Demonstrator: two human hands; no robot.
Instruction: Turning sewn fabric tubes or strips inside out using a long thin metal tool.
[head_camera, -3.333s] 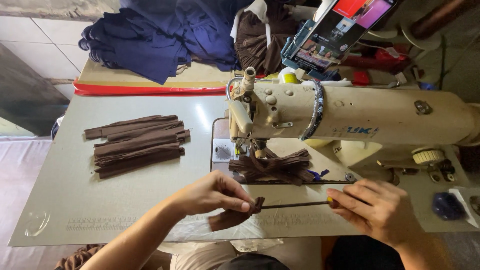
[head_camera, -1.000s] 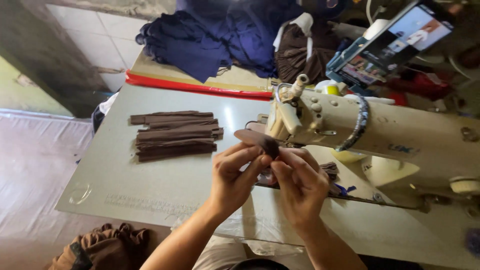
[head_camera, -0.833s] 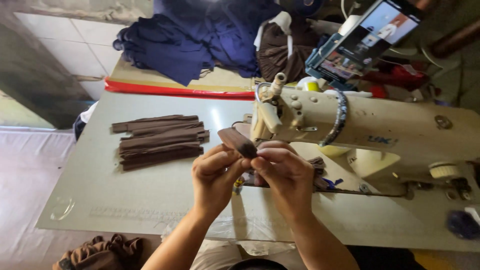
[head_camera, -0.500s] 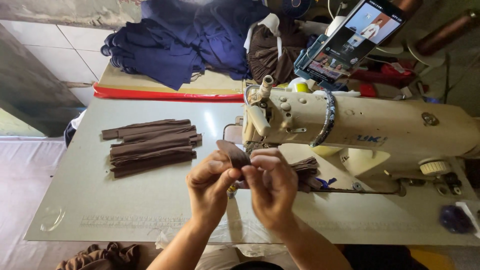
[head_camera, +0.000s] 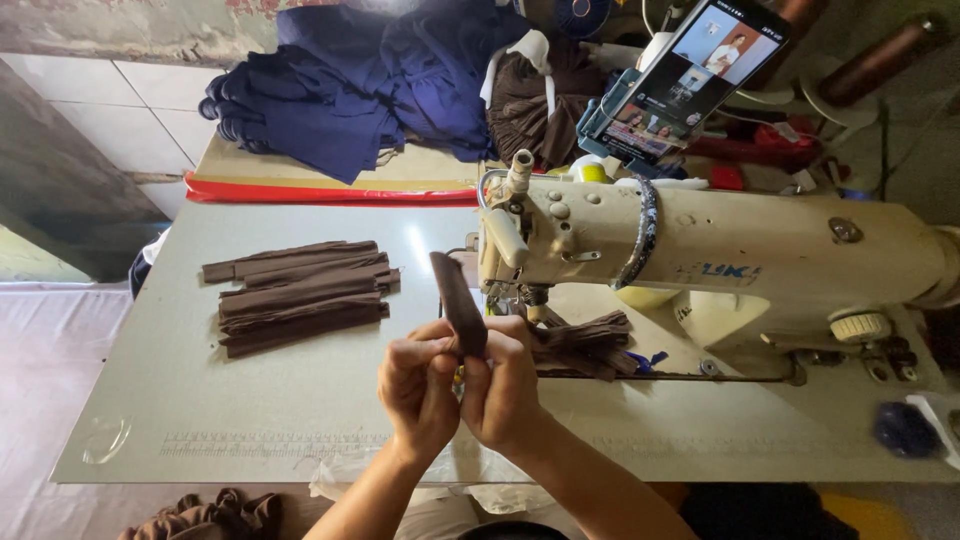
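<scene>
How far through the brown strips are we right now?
A stack of brown strips lies flat on the table to the left. The left hand and right hand pinch one strip upright. A loose heap of strips lies under the sewing machine.

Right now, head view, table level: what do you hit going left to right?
Stack of brown strips → left hand → brown strip pinched by both hands → right hand → brown pieces under the needle → sewing machine body → handwheel → dark blue object.
</scene>
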